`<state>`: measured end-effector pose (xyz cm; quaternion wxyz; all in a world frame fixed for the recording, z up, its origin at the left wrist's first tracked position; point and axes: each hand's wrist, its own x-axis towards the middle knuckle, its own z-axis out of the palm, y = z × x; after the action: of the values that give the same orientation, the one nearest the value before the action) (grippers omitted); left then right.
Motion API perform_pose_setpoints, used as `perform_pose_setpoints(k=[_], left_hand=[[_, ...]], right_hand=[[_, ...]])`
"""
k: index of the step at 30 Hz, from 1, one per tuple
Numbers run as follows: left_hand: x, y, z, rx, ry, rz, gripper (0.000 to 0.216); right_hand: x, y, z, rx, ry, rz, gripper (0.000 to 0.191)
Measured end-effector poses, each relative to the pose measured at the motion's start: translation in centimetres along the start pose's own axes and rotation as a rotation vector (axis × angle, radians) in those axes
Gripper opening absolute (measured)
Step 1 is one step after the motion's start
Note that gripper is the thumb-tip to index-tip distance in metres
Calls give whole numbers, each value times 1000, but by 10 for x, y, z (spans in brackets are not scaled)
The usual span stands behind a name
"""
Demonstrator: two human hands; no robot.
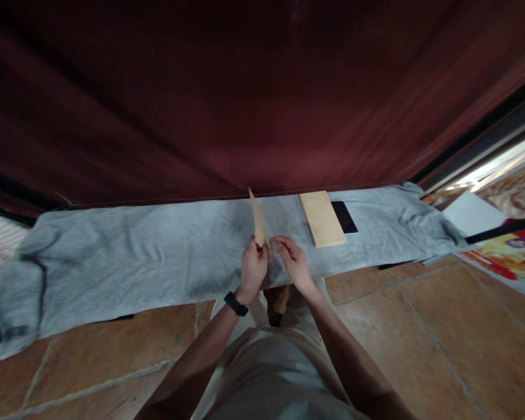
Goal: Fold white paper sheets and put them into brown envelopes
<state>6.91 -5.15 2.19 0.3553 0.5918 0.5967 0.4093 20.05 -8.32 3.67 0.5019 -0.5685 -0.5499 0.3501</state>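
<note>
The left hand point(254, 269) is raised above the near edge of a long low worktop covered by a grey cloth point(126, 256). Its fingers point(259, 249) are closed in a pinch on the lower end of a tan envelope point(258, 220), thumb on one face and the other fingers curled behind it. A dark band point(236, 304) sits on that wrist.

The right hand point(294, 261) is just to the right of the left, the two nearly meeting. Its fingers point(280, 241) are bent inward and loosely gathered, the tips pointing toward the envelope's lower end; whether they touch the paper or stop just short of it cannot be told.

The envelope stands almost on edge, so only a narrow sliver of it shows. It rises from the pinching fingers and leans a little to the left, tapering to a point at the top. It is flat, plain and light brown, with no marks that can be made out.

Beyond the right fingers, farther along the cloth, lies a neat stack of envelopes point(322, 219) of the same tan colour, flat and squared up. A dark phone point(344, 217) lies touching the far side of that stack, partly tucked beneath it. Behind the worktop hangs a dark red curtain point(245, 99), and below the hands is a tiled floor point(424, 332).
</note>
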Motion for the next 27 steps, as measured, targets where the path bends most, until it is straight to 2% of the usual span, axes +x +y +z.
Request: perform_pose_setpoints(k=[3, 6, 10, 16, 17, 19, 21, 23, 25, 27], left_hand=[[-5, -9, 10, -538, 18, -243, 30], [-17, -18, 18, -799, 9, -425, 44], [-31, -26, 16, -848, -74, -566, 41], [-44, -39, -13, -775, -409, -646, 42], [-46, -41, -17, -721, -432, -618, 43], [-49, -43, -23, -542, -393, -451, 45], [-46, -43, -25, -279, -303, -158, 43], [-35, -42, -23, 18, -269, 164, 44], [-18, -43, -19, 286, -315, 409, 48], [0, -47, -13, 513, -366, 511, 53]], right_hand=[[-9, 16, 4, -195, -50, -80, 38], [-21, 37, 9, -313, -149, -180, 42], [-33, 57, 10, -507, -274, -317, 47], [-36, 61, 1, -665, -341, -356, 46], [-36, 61, 0, -677, -350, -360, 46], [-37, 61, -1, -699, -364, -373, 47], [-38, 62, 0, -724, -369, -390, 48], [-40, 63, 1, -752, -367, -410, 47], [-41, 64, 2, -780, -354, -429, 45], [-42, 65, 4, -809, -335, -443, 43]])
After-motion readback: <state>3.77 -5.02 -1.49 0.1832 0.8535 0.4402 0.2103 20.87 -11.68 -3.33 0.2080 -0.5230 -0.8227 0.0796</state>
